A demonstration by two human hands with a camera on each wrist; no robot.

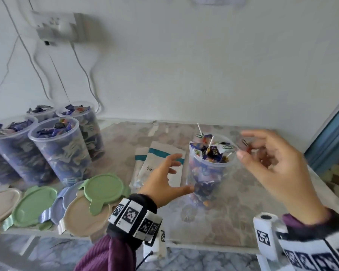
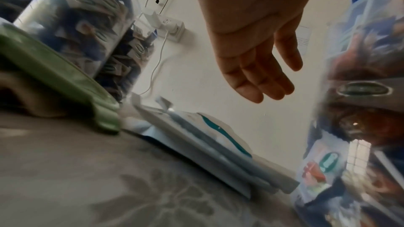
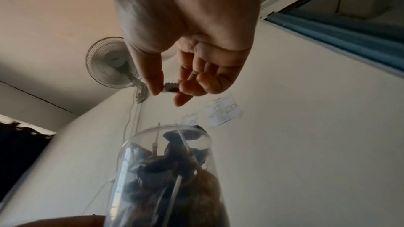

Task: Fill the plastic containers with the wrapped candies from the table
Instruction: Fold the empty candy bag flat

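Standing upright near the middle of the desk [image 1: 233,218], a clear plastic container [image 1: 209,173] is brimming with wrapped candies [image 1: 211,149], and a few white lollipop sticks are poking above its rim. Motion blur is softening most of the wrappers, so their print is hard to make out; through the wall they are showing only as purple, blue and orange patches.

Hovering just right of the rim, the right hand [image 1: 272,163] is pinching one small wrapped candy [image 3: 169,89] between thumb and fingertips; in the right wrist view only its crimped edge is peeking out, and the rest is hidden by the fingers. In the head view that hand is blurring badly.

Reaching in from the left, the left hand [image 1: 164,178] is spreading open beside the container, fingers relaxed and straight, with its thumb lying right at the lower wall; whether it is actually touching is not clear. The left wrist view is showing the open palm from below, holding nothing.

Behind the left hand, two flat white packets [image 1: 160,153] with teal stripes are lying on the desk, partly covered by the fingers. Further left, four filled containers [image 1: 61,149] are clustered together, the leftmost cut off by the frame edge. In front of them, green, beige and blue lids [image 1: 104,186] are overlapping in a loose pile, some partly hidden beneath others.
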